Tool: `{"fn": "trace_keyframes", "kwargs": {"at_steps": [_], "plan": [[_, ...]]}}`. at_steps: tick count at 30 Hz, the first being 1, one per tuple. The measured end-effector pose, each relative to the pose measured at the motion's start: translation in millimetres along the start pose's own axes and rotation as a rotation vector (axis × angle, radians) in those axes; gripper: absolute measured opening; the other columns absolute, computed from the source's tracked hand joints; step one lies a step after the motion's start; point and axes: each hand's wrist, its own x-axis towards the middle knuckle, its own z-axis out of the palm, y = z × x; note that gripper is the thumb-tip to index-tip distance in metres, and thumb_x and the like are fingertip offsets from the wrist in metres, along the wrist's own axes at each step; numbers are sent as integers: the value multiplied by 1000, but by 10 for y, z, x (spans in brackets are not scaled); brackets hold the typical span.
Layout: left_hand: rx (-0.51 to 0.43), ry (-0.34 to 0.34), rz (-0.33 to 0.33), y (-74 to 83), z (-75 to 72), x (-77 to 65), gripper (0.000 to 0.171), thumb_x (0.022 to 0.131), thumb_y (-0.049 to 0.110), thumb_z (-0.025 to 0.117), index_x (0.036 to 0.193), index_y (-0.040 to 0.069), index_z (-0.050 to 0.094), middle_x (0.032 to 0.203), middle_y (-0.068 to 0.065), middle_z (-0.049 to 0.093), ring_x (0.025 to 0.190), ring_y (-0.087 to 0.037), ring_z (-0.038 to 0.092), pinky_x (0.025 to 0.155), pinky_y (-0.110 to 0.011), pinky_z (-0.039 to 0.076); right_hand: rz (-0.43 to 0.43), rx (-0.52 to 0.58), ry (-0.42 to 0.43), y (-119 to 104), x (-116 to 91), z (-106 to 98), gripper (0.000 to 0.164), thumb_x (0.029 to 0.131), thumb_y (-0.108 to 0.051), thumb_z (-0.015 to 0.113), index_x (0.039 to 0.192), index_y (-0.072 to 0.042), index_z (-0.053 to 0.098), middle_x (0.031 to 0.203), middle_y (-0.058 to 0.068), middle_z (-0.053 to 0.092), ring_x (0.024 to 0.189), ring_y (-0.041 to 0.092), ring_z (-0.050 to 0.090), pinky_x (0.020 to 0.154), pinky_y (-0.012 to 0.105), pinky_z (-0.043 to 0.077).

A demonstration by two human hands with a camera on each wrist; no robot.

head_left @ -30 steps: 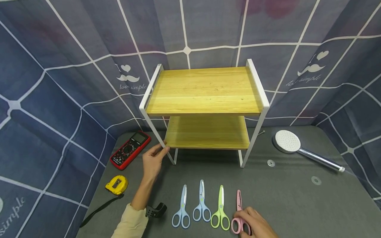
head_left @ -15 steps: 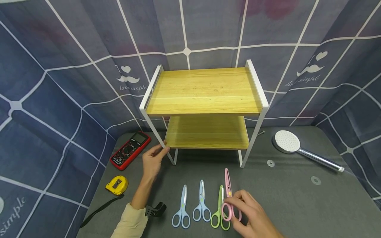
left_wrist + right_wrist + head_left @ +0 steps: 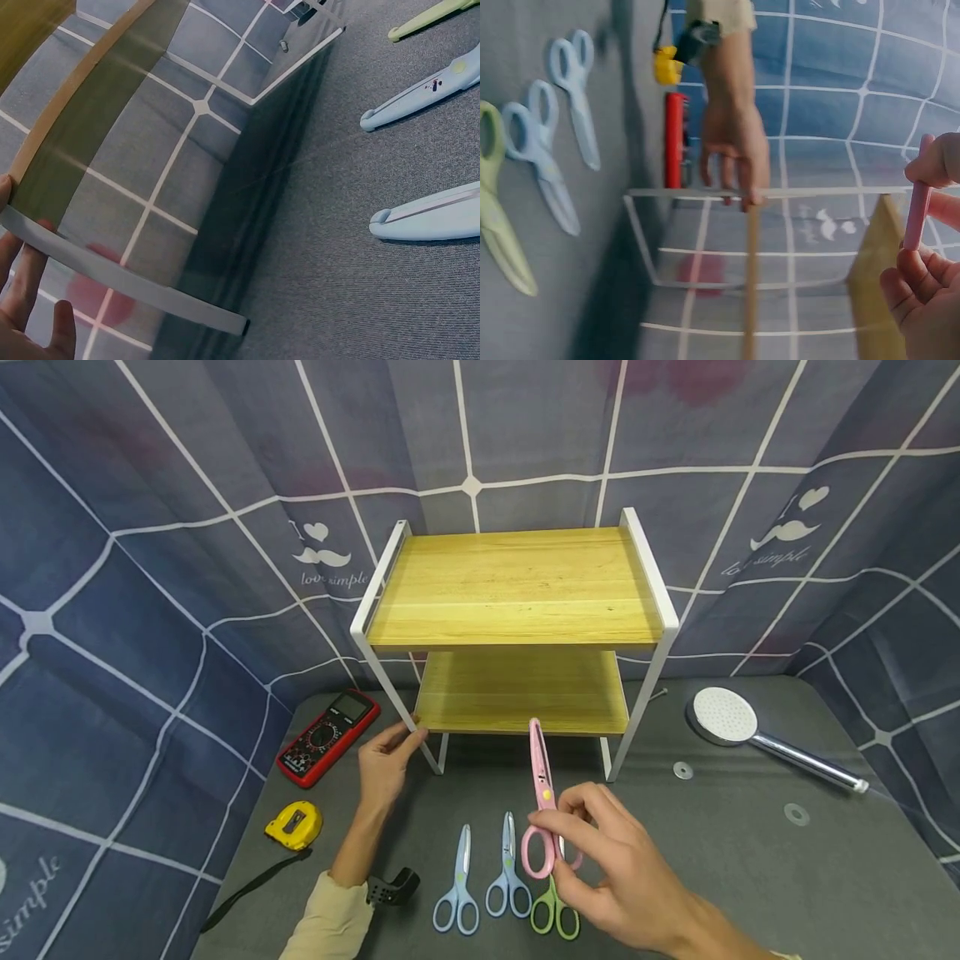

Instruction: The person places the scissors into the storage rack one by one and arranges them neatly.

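Pink scissors are pinched at the handles between the thumb and fingers of my right hand, raised in front of the rack with the blades pointing away. Their tip overlaps the front edge of the lower shelf in the head view. My left hand grips the front left leg of the white-framed, two-tier wooden rack where the lower shelf meets it. Green scissors, partly hidden by the pink pair, lie on the grey surface. Left of them are two pairs of light blue scissors, handles toward me.
A red multimeter and a yellow tape measure with a black strap lie on the left. To the right are a shower head and two flat washers. A small bolt lies by the rack's right leg. Patterned curtain surrounds the surface.
My right hand has lifted the pink scissors off the grey surface and carried them forward and left, past the green pair toward the lower shelf. The left hand stays on the rack leg.
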Motion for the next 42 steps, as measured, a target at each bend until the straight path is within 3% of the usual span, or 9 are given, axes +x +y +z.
{"fn": "trace_keyframes", "kwargs": {"at_steps": [3, 10, 19, 22, 26, 35, 42], "plan": [[-9, 5, 28, -15, -1, 2, 26, 85, -5, 74, 109, -13, 69, 115, -22, 67, 92, -6, 69, 83, -22, 54, -18, 10, 6, 1, 238, -25, 41, 74, -2, 62, 114, -8, 69, 100, 3, 54, 85, 13, 48, 72, 17, 39], [-49, 6, 120, -103, -4, 13, 23, 83, -12, 72, 105, -16, 68, 113, -24, 67, 86, -8, 71, 78, -22, 56, 58, 62, -19, 13, 793, 4, 43, 75, 1, 65, 116, -7, 70, 100, 3, 55, 86, 13, 49, 68, 21, 43], [-18, -53, 207, 124, 36, -59, 20, 85, -13, 69, 103, -20, 65, 114, -34, 62, 88, -8, 70, 79, -22, 55, 137, 28, -64, 54, 1417, 63, 40, 78, -4, 66, 118, -5, 70, 95, 3, 53, 82, 15, 47, 63, 26, 43], [20, -81, 200, 146, 30, -56, 21, 86, -11, 69, 106, -17, 66, 114, -32, 64, 88, -8, 70, 79, -21, 55, 163, -1, -79, 116, 1603, 72, 40, 79, -4, 66, 118, -3, 70, 94, 5, 54, 80, 15, 46, 63, 29, 42], [36, -116, 144, 165, 17, -45, 24, 88, -8, 69, 112, -14, 67, 114, -27, 66, 88, -11, 70, 80, -22, 55, 199, -60, -128, 206, 1824, 108, 40, 80, -6, 64, 120, -4, 70, 95, 7, 57, 81, 18, 46, 67, 31, 40], [44, -109, 129, 194, -11, -42, 26, 87, -7, 70, 113, -11, 68, 113, -26, 66, 86, -12, 71, 80, -22, 55, 303, -212, -282, 294, 2140, 257, 33, 89, -17, 65, 121, -13, 70, 96, 4, 60, 84, 19, 46, 70, 30, 39], [37, -118, 145, 184, -6, -38, 25, 87, -10, 69, 111, -13, 68, 112, -27, 66, 85, -9, 71, 79, -22, 55, 353, -312, -311, 305, 2196, 326, 29, 91, -23, 63, 119, -20, 72, 98, 0, 60, 83, 16, 48, 62, 27, 42]]}}
